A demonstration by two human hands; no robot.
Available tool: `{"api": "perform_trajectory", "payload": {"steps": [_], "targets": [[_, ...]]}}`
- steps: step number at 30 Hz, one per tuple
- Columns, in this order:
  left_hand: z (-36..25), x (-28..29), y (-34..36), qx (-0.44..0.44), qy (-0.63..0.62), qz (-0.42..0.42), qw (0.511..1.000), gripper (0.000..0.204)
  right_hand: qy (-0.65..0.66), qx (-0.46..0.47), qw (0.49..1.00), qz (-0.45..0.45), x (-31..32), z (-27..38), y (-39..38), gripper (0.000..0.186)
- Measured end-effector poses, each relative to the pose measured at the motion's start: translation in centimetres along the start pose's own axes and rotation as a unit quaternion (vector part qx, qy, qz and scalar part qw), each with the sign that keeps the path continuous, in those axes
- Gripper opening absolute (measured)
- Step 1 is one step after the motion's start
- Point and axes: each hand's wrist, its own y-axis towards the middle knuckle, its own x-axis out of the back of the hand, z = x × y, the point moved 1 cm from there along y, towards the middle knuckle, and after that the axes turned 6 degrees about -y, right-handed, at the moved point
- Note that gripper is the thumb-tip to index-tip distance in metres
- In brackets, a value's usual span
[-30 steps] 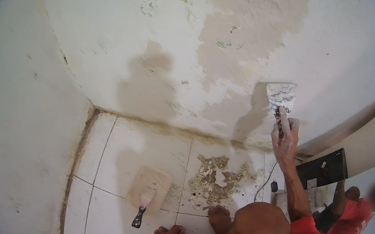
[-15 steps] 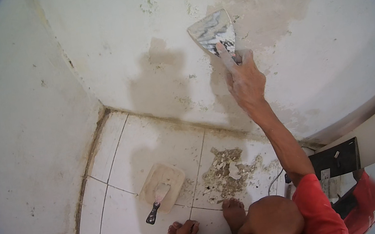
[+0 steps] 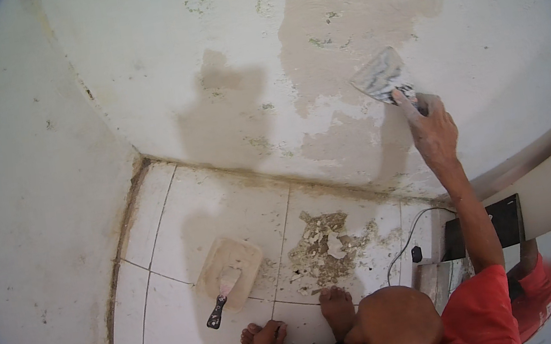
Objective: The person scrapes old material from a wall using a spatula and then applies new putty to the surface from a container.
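- Nearest, at the lower edge, a knee and two bare feet [image 3: 264, 339] rest on the tiled floor [image 3: 172, 341]. The red sleeve [image 3: 479, 316] of the raised arm comes in beside them. The feet sit about where they were half a second ago.
- The left hand does not show, so whether its fingers grip anything cannot be told.
- Just ahead of the feet lies a patch of scraped-off flakes and debris [image 3: 325, 249] across a tile joint, unchanged from the earlier frames.
- To its left a pale square board [image 3: 229, 270] lies flat on the tiles. A small trowel [image 3: 223, 297] rests on it, its dark handle hanging off the near edge. Both lie as before.
- To the right, a cable [image 3: 404, 235] runs over the floor toward a dark flat box [image 3: 508, 220] near the wall foot.
- Farther up, the right hand [image 3: 433, 132] is raised against the wall [image 3: 203, 55], fingers clenched around the handle of a wide putty knife [image 3: 382, 77].
- The blade lies against the wall at the right edge of the bare grey patch [image 3: 354, 27]. The handle points down and right into the palm.
- Half a second ago the blade sat higher and nearer the middle of the patch. A second ago it was low, near the wall foot. It has now come back down and to the right.
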Motion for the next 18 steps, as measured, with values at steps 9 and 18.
{"api": "perform_trajectory", "payload": {"steps": [9,18], "targets": [[-0.3,0.4,0.0,0.011,0.037,0.008,0.999,0.024,0.193,-0.263,0.939,-0.104,0.7,1.5,-5.0,0.052],[-0.4,0.1,0.0,-0.006,0.015,0.013,1.0,0.021,0.394,-0.327,0.833,-0.211,1.2,12.0,6.4,0.069]]}}
